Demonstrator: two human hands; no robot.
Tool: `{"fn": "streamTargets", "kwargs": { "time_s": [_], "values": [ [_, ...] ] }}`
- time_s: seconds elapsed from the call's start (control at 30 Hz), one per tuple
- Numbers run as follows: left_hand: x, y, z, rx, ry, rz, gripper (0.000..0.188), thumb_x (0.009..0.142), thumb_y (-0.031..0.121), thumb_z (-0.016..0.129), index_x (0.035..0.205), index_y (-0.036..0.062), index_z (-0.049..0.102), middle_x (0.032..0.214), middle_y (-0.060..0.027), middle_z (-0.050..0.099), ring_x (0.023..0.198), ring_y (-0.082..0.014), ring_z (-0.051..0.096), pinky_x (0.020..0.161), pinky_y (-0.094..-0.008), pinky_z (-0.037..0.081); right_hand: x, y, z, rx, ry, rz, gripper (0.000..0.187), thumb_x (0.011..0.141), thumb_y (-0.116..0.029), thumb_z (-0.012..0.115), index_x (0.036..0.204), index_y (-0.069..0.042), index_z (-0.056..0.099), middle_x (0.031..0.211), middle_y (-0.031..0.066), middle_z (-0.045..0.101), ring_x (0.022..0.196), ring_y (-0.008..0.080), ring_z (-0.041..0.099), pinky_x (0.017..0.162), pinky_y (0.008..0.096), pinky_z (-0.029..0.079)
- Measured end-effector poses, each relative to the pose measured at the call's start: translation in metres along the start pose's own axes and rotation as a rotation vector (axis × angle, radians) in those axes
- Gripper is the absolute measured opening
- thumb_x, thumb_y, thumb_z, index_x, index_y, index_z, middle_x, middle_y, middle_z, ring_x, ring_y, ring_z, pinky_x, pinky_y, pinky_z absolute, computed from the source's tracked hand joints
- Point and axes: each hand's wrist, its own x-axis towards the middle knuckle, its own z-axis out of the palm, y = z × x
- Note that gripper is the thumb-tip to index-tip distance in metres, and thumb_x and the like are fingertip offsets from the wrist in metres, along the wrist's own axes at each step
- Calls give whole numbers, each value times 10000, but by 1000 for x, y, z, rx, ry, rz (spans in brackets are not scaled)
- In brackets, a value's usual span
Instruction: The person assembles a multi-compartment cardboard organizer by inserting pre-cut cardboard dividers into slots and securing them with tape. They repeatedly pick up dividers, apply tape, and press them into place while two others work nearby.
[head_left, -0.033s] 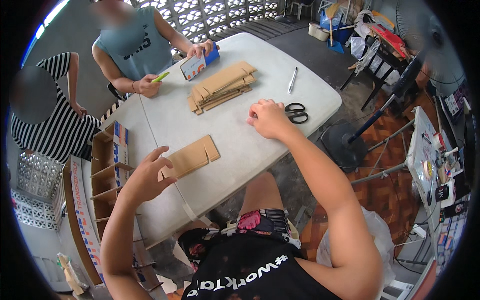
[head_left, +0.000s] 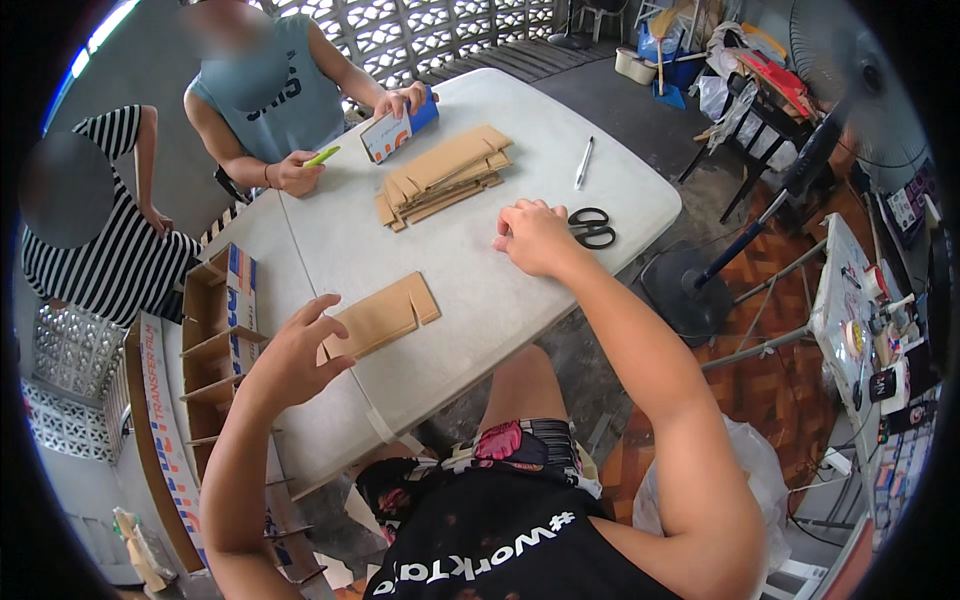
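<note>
A slotted strip of brown cardboard (head_left: 385, 312) lies flat on the white table (head_left: 470, 335) in front of me. My left hand (head_left: 300, 350) is over its left end, fingers and thumb spread apart with nothing between them. Farther right, my right hand (head_left: 532, 236) rests on the table with its fingers curled in; whatever they may hold is hidden. Black scissors (head_left: 594, 229) lie right beside that hand, their handles showing and their blades out of sight behind it. Beyond, several slotted cardboard strips (head_left: 445, 170) are piled up.
Across the table a person (head_left: 265, 100) holds a blue-and-white box (head_left: 400, 125) and a green cutter (head_left: 322, 156). A pen (head_left: 584, 163) lies at the right. Divided cardboard boxes (head_left: 215, 335) stand left of the table. A second person (head_left: 100, 240) is at the far left; a fan (head_left: 700, 285) stands right.
</note>
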Motion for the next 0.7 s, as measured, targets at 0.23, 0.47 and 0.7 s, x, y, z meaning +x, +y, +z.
{"fn": "streamTargets", "kwargs": {
  "time_s": [0.23,0.47,0.7],
  "values": [
    [-17,14,-3,-75,-37,44,284,844,172,777,1046,32,635,1418,-196,521,1271,-395,522,1038,-446,455,41,-7,-20,51,-405,236,179,870,-281,730,966,-132,708,1005,86,738,1043,252,666,961,552,396],
    [-39,25,6,-82,-45,72,252,814,90,783,1017,38,643,1354,-183,574,1255,-377,545,1018,-434,474,23,43,-10,827,-80,155,123,917,-153,693,927,-32,674,887,64,695,806,138,609,731,291,482],
    [-131,69,-7,-234,-54,-96,350,737,135,809,1037,22,668,1260,-199,632,1177,-383,588,991,-467,474,-126,115,-62,1141,467,158,234,900,-60,712,1100,-4,605,890,47,655,794,123,597,773,270,482]
  ]
}}
